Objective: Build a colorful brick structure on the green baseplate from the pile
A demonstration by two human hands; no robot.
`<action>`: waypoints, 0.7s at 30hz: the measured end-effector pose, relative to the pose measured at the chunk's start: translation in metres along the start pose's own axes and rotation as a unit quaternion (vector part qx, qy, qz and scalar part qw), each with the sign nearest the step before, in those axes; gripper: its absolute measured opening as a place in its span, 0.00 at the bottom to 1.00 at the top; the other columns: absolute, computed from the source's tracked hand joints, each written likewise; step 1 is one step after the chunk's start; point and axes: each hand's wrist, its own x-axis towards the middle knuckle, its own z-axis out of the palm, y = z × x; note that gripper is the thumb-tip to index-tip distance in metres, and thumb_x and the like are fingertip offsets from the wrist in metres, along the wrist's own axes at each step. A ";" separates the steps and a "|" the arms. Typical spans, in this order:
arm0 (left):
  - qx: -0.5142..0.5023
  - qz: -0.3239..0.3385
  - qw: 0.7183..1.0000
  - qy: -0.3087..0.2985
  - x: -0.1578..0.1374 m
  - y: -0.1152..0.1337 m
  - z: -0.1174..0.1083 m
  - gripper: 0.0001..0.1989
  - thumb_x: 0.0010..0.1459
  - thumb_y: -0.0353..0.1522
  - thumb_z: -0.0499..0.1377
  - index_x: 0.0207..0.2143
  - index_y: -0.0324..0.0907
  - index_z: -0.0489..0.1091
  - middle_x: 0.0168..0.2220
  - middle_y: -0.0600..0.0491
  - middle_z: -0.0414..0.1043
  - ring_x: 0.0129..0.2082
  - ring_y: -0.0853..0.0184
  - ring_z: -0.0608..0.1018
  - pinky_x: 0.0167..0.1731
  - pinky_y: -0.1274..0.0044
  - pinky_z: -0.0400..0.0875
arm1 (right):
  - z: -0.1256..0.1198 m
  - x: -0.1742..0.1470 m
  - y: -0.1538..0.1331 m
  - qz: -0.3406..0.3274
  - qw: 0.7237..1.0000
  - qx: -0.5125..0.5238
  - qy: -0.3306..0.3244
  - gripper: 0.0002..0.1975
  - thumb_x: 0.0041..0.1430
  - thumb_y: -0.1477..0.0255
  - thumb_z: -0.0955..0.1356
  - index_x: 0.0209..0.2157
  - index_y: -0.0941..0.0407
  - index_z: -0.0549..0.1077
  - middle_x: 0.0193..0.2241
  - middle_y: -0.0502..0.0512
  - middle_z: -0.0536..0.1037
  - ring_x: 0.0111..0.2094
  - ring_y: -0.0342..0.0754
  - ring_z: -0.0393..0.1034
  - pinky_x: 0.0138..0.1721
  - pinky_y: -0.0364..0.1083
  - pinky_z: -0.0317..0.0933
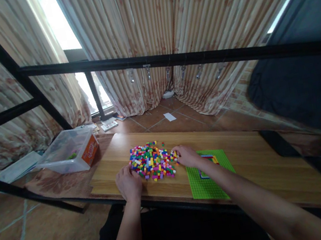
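A spread-out heap of small, many-coloured toy building bricks (152, 160) lies on the wooden board. At the heap's left edge rests my left hand (129, 183), its fingers curled in against the bricks; whatever is under the fingertips is hidden. My right hand (187, 156) reaches across to the heap's right edge, fingers bent together beside some yellow bricks. Too little shows there to tell which brick it holds, if any. Under my right forearm lies a green studded baseplate (213, 189). A frame of coloured bricks (214, 158) stands on it, partly covered by the arm.
A clear plastic box (63, 153) with an orange label and something green inside stands left of the wooden board (257, 160). A black metal bar (125, 62) crosses ahead, with small clips hanging from it. Curtains (143, 19) hang behind. A dark flat object (279, 142) lies at right.
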 end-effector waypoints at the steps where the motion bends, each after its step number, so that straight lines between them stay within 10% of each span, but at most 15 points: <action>1: -0.002 -0.001 1.000 0.000 0.000 0.000 0.000 0.15 0.56 0.28 0.51 0.41 0.39 0.74 0.40 0.46 0.75 0.42 0.57 0.73 0.47 0.68 0.64 | 0.000 0.001 -0.001 0.002 1.000 -0.002 0.000 0.19 0.52 0.76 0.68 0.48 0.55 0.73 0.40 0.57 0.77 0.40 0.48 0.69 0.38 0.43 0.55; 21: -0.004 0.012 1.000 0.003 0.001 -0.001 -0.001 0.15 0.56 0.29 0.51 0.41 0.38 0.75 0.40 0.45 0.75 0.42 0.56 0.73 0.47 0.67 0.65 | -0.019 -0.014 0.005 0.038 0.991 0.082 0.100 0.16 0.57 0.80 0.63 0.45 0.56 0.74 0.42 0.55 0.79 0.42 0.46 0.72 0.45 0.44 0.61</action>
